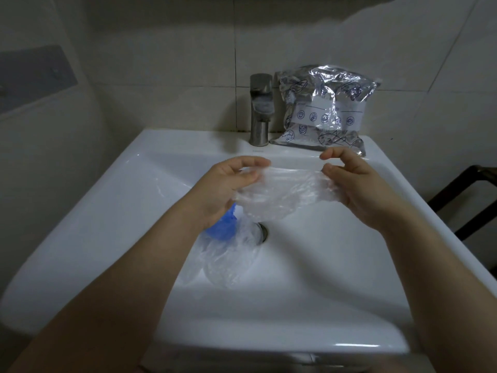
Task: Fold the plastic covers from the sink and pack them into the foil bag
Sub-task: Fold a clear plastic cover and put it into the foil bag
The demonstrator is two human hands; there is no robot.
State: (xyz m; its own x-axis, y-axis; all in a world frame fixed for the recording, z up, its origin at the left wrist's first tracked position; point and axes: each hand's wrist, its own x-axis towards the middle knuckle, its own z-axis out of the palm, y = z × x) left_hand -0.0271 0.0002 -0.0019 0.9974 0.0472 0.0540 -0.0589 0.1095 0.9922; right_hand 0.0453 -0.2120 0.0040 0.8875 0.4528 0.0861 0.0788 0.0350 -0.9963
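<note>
The left hand [228, 184] and right hand [357, 184] stretch a clear, crinkled cover [285, 195] between them over the sink [336, 265], each pinching an edge with curled fingers; the film blurs the fingertips behind it. The left wrist hides part of a blue cover [223, 230] and more clear film [231, 257] in the basin. The drain [264, 232] is half covered. The shiny, wrinkled foil bag [322, 109] leans beside the steel tap [260, 109].
</note>
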